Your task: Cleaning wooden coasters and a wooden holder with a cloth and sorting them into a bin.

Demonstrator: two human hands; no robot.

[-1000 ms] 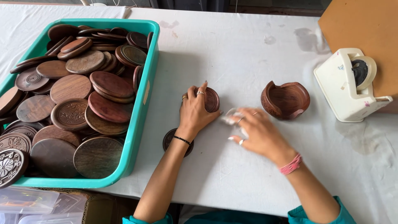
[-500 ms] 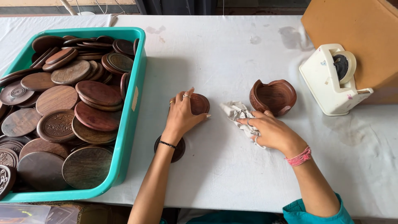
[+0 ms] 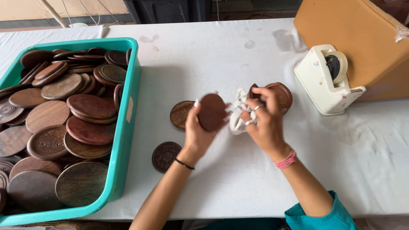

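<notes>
Between teal crate [image 3: 128, 127] and tape dispenser [image 3: 326, 81], left hand [image 3: 198, 132] gripping wooden disc [image 3: 212, 111], right hand [image 3: 266, 117] pinching cloth [image 3: 237, 119].

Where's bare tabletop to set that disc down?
Bare cloth lies between the green bin and tape dispenser at the far side, and near the front edge right of the right hand. Crowded around the left hand: two discs lie there.

Three wooden discs [image 3: 211, 111] outside the bin [image 3: 128, 127], perhaps thirty inside.
</notes>
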